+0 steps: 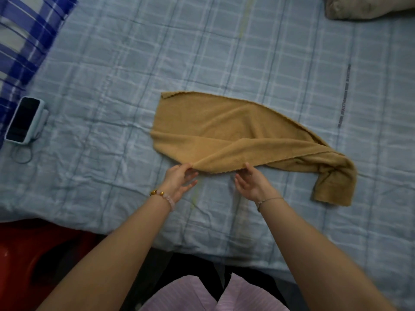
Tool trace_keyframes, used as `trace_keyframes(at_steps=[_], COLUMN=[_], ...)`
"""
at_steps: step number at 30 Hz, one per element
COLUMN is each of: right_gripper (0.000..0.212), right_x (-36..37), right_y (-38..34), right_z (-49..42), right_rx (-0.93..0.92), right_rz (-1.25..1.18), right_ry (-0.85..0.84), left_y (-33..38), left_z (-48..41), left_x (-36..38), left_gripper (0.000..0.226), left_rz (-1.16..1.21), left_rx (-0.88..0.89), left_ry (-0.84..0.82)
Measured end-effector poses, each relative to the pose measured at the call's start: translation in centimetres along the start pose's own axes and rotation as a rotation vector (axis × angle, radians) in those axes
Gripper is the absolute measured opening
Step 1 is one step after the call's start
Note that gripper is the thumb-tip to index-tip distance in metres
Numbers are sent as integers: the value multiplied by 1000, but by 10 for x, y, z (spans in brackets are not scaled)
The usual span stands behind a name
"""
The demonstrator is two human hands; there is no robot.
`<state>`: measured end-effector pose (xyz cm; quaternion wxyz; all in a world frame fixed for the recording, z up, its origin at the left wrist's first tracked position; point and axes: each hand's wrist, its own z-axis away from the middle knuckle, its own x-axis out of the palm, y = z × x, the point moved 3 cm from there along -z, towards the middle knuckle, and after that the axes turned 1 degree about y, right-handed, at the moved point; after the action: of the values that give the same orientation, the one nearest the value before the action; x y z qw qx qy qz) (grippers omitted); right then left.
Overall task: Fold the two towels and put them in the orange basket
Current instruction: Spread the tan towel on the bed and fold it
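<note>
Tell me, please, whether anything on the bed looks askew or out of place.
Yes. The tan towel is askew: its left part lies flat on the bed sheet, but its right end is twisted and bunched, with the tail bent toward the person. The left hand pinches the near edge.

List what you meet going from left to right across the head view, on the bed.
phone → left hand → right hand → bunched end of the towel. The towel's spread part spans both hands, so it is left out.
</note>
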<state>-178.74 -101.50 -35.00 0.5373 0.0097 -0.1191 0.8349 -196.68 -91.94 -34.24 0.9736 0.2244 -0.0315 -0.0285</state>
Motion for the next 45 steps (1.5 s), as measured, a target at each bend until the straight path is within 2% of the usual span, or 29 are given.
trace_keyframes(at_steps=[7, 18, 22, 25, 28, 33, 37, 45], right_gripper=[9, 12, 14, 15, 16, 16, 14, 8], right_x=[-1, -21, -27, -33, -41, -48, -52, -58], right_y=[26, 41, 45, 48, 51, 52, 51, 50], right_z=[9, 39, 49, 55, 59, 63, 66, 69], right_rx=[-10, -45, -52, -47, -35, -31, -26, -19], right_rz=[-51, -145, -158, -162, -164, -160, -128, -33], right_ry=[-6, -29, -33, -40, -57, -67, -63, -66], left_y=[-19, -57, -82, -99, -100, -86, -80, -75], left_z=[14, 18, 30, 41, 49, 50, 52, 59], left_x=[-27, -20, -5, 11, 24, 32, 31, 32], left_gripper=[13, 15, 19, 40, 45, 44, 24, 17], left_rz=[15, 128, 225, 297, 441, 674, 766, 707], left_rx=[7, -26, -132, -201, -220, -204, -202, -154], left_ry=[5, 12, -73, -159, -216, -265, -270, -268])
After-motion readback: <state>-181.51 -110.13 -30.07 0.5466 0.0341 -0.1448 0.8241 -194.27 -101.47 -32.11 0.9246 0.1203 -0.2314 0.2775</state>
